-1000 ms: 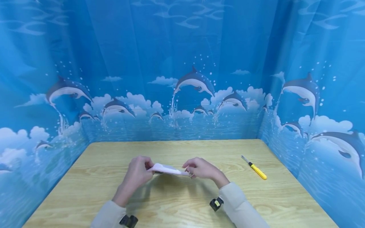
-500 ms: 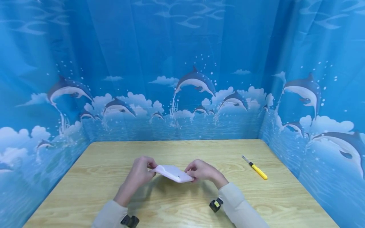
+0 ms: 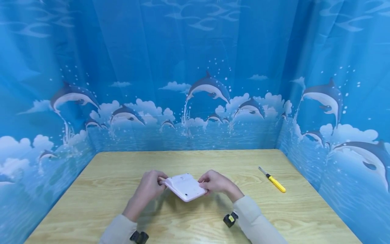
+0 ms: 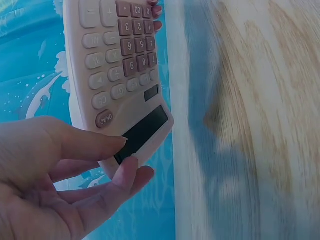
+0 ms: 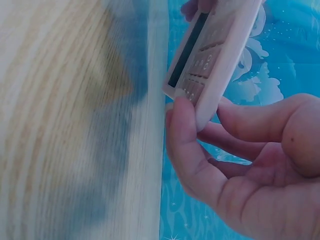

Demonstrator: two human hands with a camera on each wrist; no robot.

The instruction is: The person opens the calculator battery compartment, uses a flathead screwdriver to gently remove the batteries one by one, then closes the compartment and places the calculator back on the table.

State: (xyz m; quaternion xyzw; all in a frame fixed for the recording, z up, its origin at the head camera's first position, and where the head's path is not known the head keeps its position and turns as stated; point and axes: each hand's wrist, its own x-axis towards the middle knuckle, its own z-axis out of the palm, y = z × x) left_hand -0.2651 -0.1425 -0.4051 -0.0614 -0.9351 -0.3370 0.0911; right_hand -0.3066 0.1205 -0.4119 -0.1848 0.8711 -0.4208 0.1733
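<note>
1. The left hand (image 3: 150,184) has its fingers (image 4: 95,145) clamped on the calculator's (image 3: 184,187) display end; the right hand (image 3: 217,182) pinches an edge beside the keys.
2. A slack pinch could let it slip.
3. It tilts between both hands, above the tabletop (image 3: 122,164).
4. Right, apart: a screwdriver (image 3: 276,183).

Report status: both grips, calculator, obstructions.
Left grip and right grip pinching calculator. Calculator raised, tilted above table, back showing in head view. Yellow-handled screwdriver lies apart, blocking neither grip.
</note>
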